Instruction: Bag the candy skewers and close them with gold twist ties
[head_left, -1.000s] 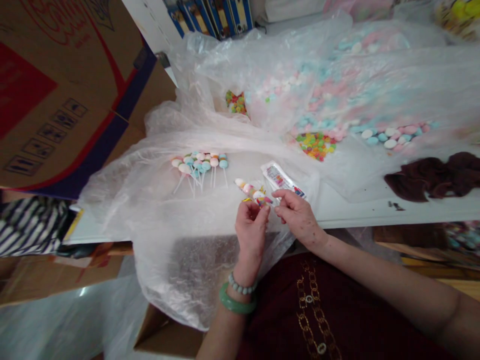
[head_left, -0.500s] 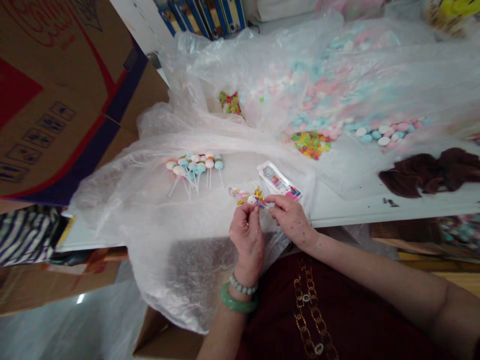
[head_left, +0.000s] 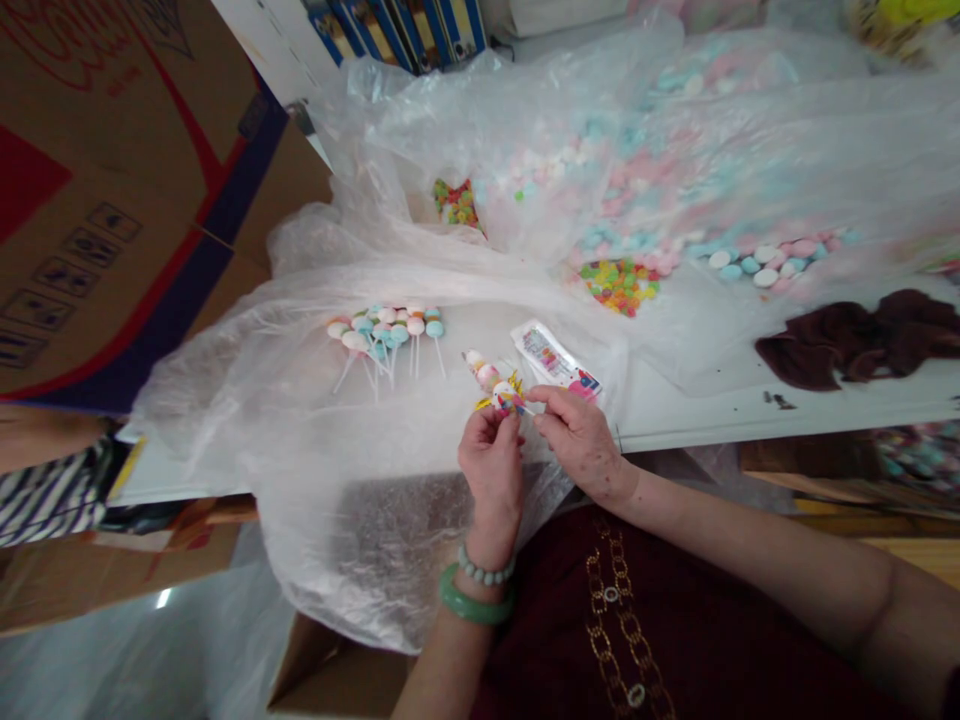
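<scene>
A marshmallow stick (head_left: 487,377) in a clear wrapper, with white and pink pieces in a row and yellow tie ends, is between my hands above the plastic sheet. My left hand (head_left: 491,460) is closed, pinching the wrapper's lower end between thumb and fingers. From the right, my right hand (head_left: 583,440) pinches at the thin white stick by the colourful bottom of the wrapper. Just behind my right fingers lies a flat printed packet (head_left: 556,357). To the left, several marshmallow lollipops (head_left: 386,328) rest in a bunch, sticks towards me.
Large clear bags of pastel marshmallows (head_left: 765,265) and gummy candies (head_left: 622,287) fill the back. A brown scrunched cloth (head_left: 817,345) lies right. A big cardboard box (head_left: 127,200) stands left; below it show striped fabric (head_left: 52,490) and what looks like a person's arm (head_left: 49,438).
The wrapped marshmallow stick has turned slightly between my fingers; both hands stay close together. At far left, what looks like a person's arm has come into view. The camera has shifted a little.
</scene>
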